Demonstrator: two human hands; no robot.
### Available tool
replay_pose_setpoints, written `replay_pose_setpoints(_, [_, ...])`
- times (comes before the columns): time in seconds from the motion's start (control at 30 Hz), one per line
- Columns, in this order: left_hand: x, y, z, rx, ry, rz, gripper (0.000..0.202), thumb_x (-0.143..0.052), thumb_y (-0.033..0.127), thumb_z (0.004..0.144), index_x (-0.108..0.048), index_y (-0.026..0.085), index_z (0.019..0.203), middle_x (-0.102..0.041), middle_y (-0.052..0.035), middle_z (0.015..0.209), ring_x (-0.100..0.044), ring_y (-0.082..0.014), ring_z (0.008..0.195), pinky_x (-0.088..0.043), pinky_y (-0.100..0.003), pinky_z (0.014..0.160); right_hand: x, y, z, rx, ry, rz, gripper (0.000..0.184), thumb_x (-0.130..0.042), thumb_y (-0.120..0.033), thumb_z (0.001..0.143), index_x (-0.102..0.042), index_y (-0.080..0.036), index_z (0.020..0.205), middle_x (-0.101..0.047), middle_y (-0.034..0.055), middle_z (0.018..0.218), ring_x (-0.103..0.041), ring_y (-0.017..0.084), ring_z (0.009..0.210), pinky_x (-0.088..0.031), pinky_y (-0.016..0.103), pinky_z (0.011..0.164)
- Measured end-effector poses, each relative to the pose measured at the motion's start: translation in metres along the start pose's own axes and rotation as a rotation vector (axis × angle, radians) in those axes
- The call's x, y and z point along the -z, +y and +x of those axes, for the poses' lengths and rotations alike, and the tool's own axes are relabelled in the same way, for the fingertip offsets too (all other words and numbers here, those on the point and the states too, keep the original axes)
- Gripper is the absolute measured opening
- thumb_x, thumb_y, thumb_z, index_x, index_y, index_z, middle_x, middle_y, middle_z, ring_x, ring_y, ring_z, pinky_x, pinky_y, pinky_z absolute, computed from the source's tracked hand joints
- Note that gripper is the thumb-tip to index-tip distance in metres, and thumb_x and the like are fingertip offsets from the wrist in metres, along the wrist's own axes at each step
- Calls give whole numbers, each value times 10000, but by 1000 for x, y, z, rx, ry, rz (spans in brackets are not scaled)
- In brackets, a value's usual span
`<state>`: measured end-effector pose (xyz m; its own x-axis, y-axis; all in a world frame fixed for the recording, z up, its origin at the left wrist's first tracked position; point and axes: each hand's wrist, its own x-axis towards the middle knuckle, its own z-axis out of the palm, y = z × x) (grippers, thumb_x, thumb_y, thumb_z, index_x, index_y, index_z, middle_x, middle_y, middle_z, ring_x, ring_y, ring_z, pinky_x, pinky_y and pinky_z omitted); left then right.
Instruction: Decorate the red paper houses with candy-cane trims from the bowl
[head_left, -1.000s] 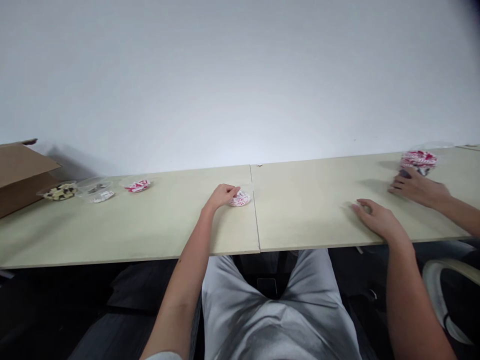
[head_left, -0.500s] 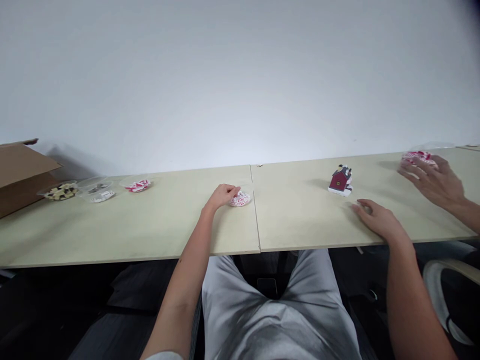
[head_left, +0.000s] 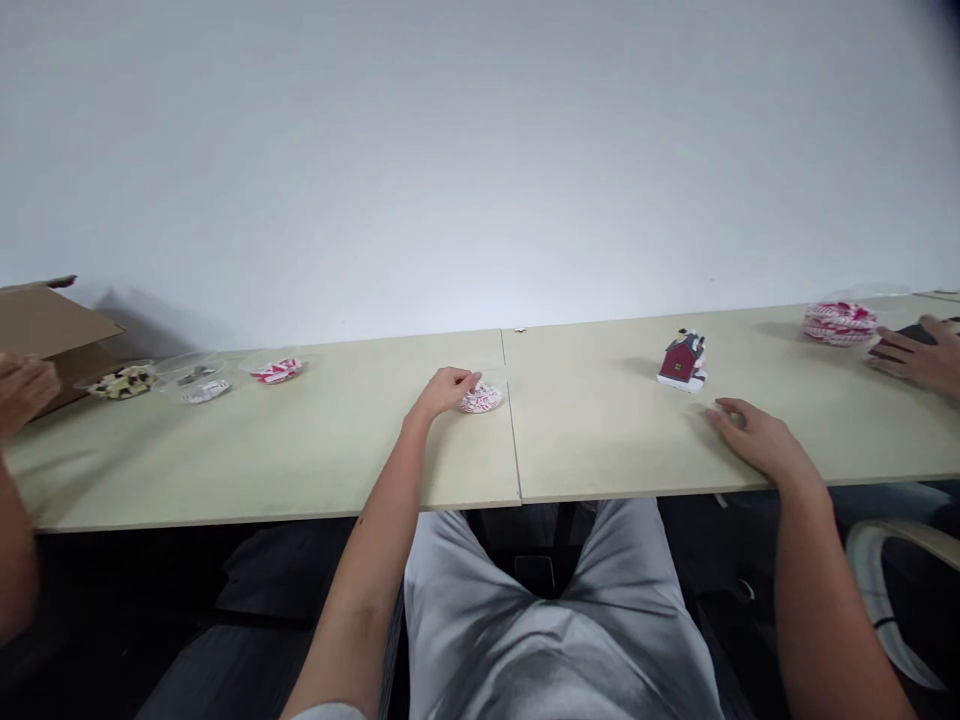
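Observation:
My left hand (head_left: 448,390) reaches over the left edge of a small clear bowl (head_left: 481,398) with red-and-white pieces in it. Its fingers are pinched together at the bowl; anything between the fingertips is too small to make out. My right hand (head_left: 754,437) lies near the table's front edge, fingers loosely curved and apart, holding nothing visible. Just beyond it stands a small red toy house (head_left: 681,362) with a dark roof and a white base, not touched by the hand.
Co-workers' hands show at the far left (head_left: 26,390) and far right (head_left: 919,355), the right one at a dark object. A red-and-white filled bowl (head_left: 840,324) stands nearby. Leftward are a cardboard box (head_left: 56,325), yellow-and-black pieces (head_left: 124,382), white pieces (head_left: 206,391) and red-and-white pieces (head_left: 276,371).
The co-worker's hand at right has moved from the filled bowl toward the right edge, onto a dark object. Another co-worker's hand has appeared at far left. My hands stay put.

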<state>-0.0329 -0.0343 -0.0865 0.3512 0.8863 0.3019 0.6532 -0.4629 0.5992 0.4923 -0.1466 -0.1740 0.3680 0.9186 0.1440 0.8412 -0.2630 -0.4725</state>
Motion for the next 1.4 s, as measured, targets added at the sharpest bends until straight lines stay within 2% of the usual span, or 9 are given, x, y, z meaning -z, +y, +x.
replay_pose_setpoints(0.23, [-1, -2, 1, -4, 1, 0, 491, -461, 549, 904, -546, 179, 593, -463, 15, 550, -386, -135, 564, -262, -285, 584, -4, 5, 4, 42, 19, 10, 704, -388, -680, 920, -584, -173, 1366, -654, 197, 1358, -620, 404, 1216, -480, 472, 1013])
replay_pose_setpoints(0.63, [-2, -4, 3, -23, 8, 20, 491, -465, 549, 911, -574, 178, 609, -544, -5, 611, -452, -150, 603, -308, -287, 606, -4, 5, 4, 15, 11, -3, 700, -381, -679, 920, -567, -191, 1387, -648, 180, 1370, -620, 372, 1215, -462, 429, 1017])
replay_pose_setpoints(0.93, [-2, -7, 4, -14, 29, 26, 563, -483, 609, 899, -445, 189, 527, -517, -12, 626, -435, -143, 590, -317, -292, 596, -3, 6, 5, 14, 0, -6, 718, -380, -701, 915, -565, -195, 1390, -653, 171, 1363, -626, 358, 1196, -464, 412, 1005])
replay_pose_setpoints(1.1, [-2, -5, 3, 24, 32, -1, 598, -453, 649, 915, -589, 174, 579, -558, -16, 576, -476, -152, 562, -341, -291, 598, -3, 5, 4, 1, -2, -19, 707, -372, -686, 920, -562, -199, 1398, -646, 169, 1376, -614, 364, 1223, -461, 412, 1010])
replay_pose_setpoints(1.23, [-2, -6, 3, 38, 35, -39, 698, -330, 668, 960, -715, 157, 682, -674, -58, 694, -579, -170, 640, -402, -287, 673, -3, 5, 4, 7, -1, -23, 704, -366, -683, 925, -563, -196, 1394, -644, 171, 1378, -612, 368, 1226, -459, 414, 1011])
replay_pose_setpoints(1.3, [-2, -6, 3, 47, 39, -37, 720, -325, 683, 957, -736, 154, 695, -670, -61, 695, -578, -172, 646, -401, -288, 676, -3, 5, 4, 9, -2, -24, 703, -374, -687, 922, -563, -199, 1391, -646, 170, 1378, -613, 369, 1225, -461, 419, 1010])
replay_pose_setpoints(1.4, [-3, -5, 3, 73, 46, -17, 725, -357, 709, 936, -739, 153, 671, -580, -36, 582, -512, -162, 575, -360, -290, 620, -2, 5, 5, 7, -2, -14, 706, -385, -690, 918, -564, -199, 1393, -647, 170, 1376, -615, 372, 1224, -466, 426, 1013])
